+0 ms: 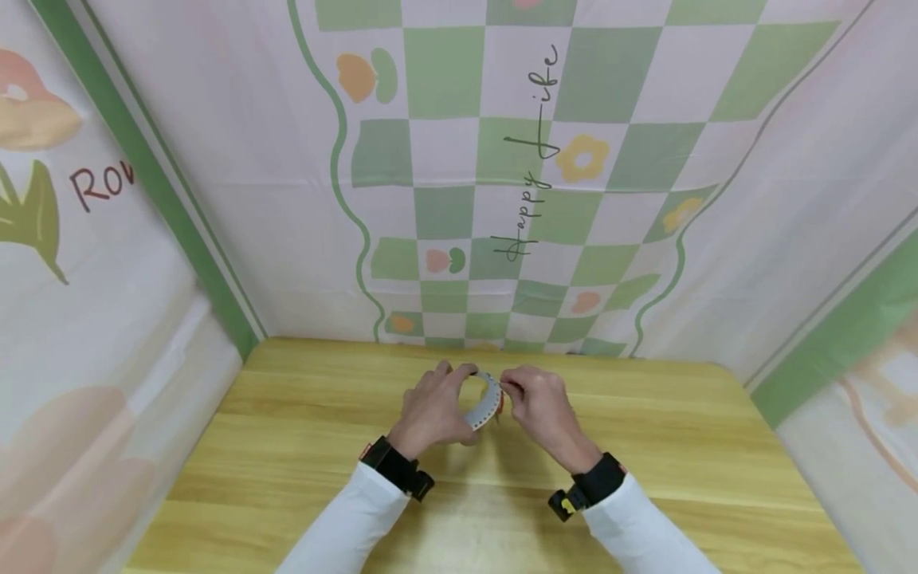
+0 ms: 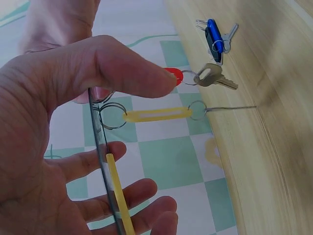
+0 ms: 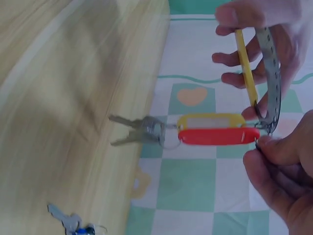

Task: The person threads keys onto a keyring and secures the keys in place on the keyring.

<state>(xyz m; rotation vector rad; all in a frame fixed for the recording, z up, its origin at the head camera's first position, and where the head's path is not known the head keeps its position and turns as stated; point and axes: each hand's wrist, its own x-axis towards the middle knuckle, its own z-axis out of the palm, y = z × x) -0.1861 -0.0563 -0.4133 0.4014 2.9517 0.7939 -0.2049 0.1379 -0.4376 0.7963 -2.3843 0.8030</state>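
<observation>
My left hand (image 1: 433,406) holds a curved grey band (image 1: 485,406) with a row of small holes along it, thumb on one end and fingers spread at the other. A yellow key tag (image 2: 159,115) hangs from the band by a split ring, with a key (image 2: 230,108) below it. Beside it hangs a red key tag (image 3: 218,136) with its own key (image 3: 128,139). My right hand (image 1: 543,405) pinches the red tag's upper end close to the band; the fingertips partly hide the ring. Another yellow strip (image 3: 246,68) lies along the band's inner side.
A blue key tag (image 2: 213,38) with a key (image 2: 231,36) lies on the wooden table (image 1: 301,446). Behind the table hangs a patterned cloth (image 1: 445,151), with pale cloth panels (image 1: 122,335) at the sides.
</observation>
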